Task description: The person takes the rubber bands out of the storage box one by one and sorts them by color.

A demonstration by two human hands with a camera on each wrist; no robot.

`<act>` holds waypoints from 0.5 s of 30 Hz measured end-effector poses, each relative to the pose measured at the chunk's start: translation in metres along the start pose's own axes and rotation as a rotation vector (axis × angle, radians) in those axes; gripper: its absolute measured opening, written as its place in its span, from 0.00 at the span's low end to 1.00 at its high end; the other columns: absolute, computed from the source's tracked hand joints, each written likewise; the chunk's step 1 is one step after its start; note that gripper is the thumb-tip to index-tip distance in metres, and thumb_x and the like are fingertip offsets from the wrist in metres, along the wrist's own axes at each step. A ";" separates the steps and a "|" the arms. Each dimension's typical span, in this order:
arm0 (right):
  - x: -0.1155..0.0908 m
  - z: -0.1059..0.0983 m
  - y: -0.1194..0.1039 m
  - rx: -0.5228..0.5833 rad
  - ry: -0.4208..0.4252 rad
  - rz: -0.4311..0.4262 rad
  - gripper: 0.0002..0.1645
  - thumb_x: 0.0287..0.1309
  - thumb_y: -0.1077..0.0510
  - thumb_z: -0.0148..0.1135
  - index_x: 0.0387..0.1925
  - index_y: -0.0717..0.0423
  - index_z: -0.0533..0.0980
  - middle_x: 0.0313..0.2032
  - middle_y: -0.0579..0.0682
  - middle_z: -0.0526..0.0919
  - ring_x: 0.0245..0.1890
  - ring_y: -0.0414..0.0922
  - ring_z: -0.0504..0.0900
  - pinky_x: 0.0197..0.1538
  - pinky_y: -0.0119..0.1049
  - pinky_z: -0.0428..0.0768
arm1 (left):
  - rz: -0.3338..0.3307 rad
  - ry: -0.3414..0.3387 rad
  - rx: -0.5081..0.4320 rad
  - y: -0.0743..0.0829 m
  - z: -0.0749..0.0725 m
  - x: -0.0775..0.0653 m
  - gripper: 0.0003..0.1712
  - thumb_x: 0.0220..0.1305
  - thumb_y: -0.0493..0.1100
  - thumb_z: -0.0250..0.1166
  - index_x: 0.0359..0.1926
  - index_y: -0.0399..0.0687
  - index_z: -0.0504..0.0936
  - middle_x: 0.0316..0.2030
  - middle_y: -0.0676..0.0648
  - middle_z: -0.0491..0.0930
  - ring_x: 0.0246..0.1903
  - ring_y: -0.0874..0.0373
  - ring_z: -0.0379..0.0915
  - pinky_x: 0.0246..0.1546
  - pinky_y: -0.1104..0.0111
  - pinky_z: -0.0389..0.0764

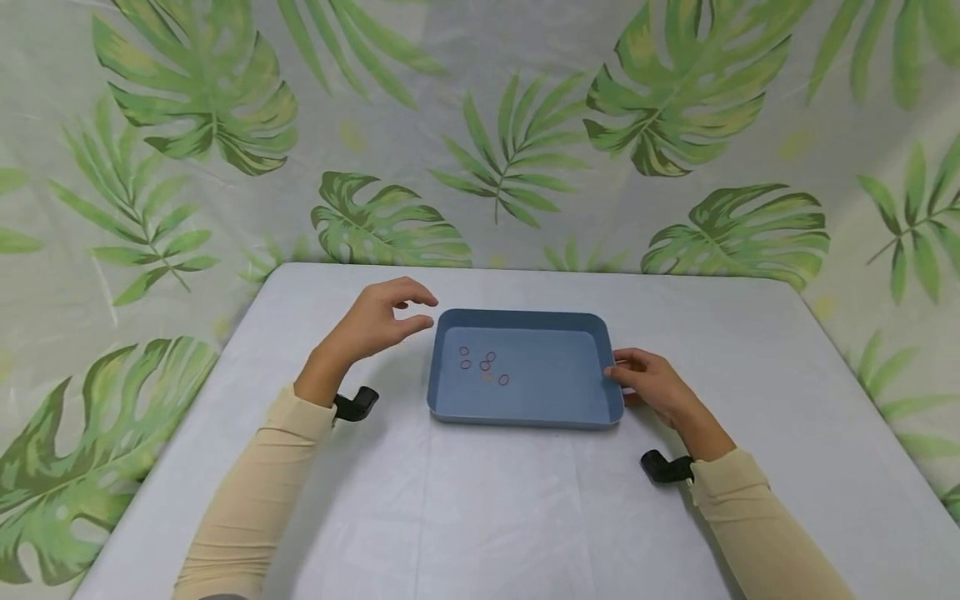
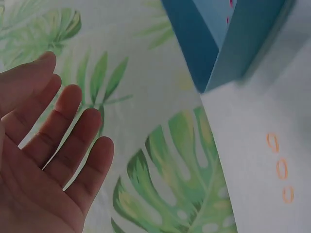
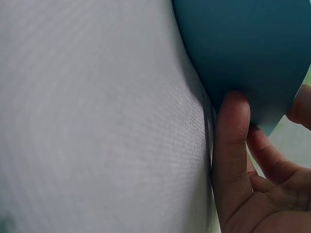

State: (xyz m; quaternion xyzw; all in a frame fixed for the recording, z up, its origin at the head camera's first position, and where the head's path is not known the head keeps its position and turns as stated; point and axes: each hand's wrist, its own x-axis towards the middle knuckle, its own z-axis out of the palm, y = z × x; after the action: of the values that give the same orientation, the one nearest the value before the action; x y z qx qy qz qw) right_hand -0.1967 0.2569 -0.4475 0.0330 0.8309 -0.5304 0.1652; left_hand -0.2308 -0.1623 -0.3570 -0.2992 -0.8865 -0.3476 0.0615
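A shallow blue tray (image 1: 540, 379) lies on the white-covered table. Several small red rings (image 1: 504, 380), thin like little rubber bands, are scattered in its left half, with a fainter orange ring (image 1: 487, 377) among them. My left hand (image 1: 378, 321) hovers just outside the tray's upper left corner, thumb and fingers spread apart and holding nothing. In the left wrist view three orange rings (image 2: 282, 169) lie on the white cloth beside the tray. At the tray's right side my right hand (image 1: 651, 383) grips the wall, a fingertip over the rim and other fingers (image 3: 234, 121) against the outside.
The white tablecloth (image 1: 495, 508) spreads around the tray. A leaf-patterned curtain (image 1: 517, 125) hangs behind and at both sides of the table. Black wrist-worn devices (image 1: 357, 404) sit under both forearms.
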 end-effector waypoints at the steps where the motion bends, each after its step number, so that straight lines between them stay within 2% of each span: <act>1: 0.000 0.000 0.000 0.001 0.000 0.000 0.38 0.68 0.52 0.59 0.71 0.67 0.60 0.56 0.59 0.76 0.44 0.38 0.79 0.42 0.31 0.83 | 0.020 -0.012 0.004 0.003 0.004 0.001 0.13 0.60 0.38 0.71 0.47 0.45 0.85 0.48 0.46 0.84 0.49 0.50 0.79 0.51 0.53 0.81; 4: 0.000 -0.001 0.001 0.000 -0.001 -0.009 0.38 0.68 0.52 0.59 0.71 0.67 0.60 0.55 0.58 0.76 0.44 0.38 0.79 0.42 0.31 0.83 | 0.065 -0.064 0.020 0.008 0.017 0.003 0.13 0.60 0.37 0.71 0.47 0.45 0.86 0.47 0.46 0.84 0.48 0.52 0.79 0.49 0.55 0.80; 7: 0.000 -0.001 0.001 0.002 0.000 -0.013 0.37 0.67 0.52 0.59 0.70 0.67 0.61 0.53 0.57 0.77 0.43 0.37 0.79 0.42 0.31 0.83 | 0.074 -0.118 0.022 0.012 0.030 0.005 0.13 0.60 0.37 0.71 0.46 0.45 0.86 0.47 0.46 0.84 0.49 0.52 0.79 0.47 0.57 0.80; 15: 0.000 0.000 0.002 0.002 -0.001 -0.014 0.36 0.68 0.53 0.59 0.70 0.67 0.62 0.53 0.57 0.78 0.42 0.37 0.80 0.41 0.30 0.83 | 0.084 -0.229 0.006 0.010 0.061 0.012 0.10 0.62 0.36 0.69 0.45 0.44 0.87 0.47 0.46 0.85 0.52 0.49 0.79 0.55 0.53 0.79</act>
State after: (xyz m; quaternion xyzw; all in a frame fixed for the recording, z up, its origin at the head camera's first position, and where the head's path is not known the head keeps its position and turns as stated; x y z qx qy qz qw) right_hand -0.1969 0.2578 -0.4490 0.0269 0.8306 -0.5322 0.1616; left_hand -0.2285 -0.1109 -0.3930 -0.3737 -0.8754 -0.3056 -0.0249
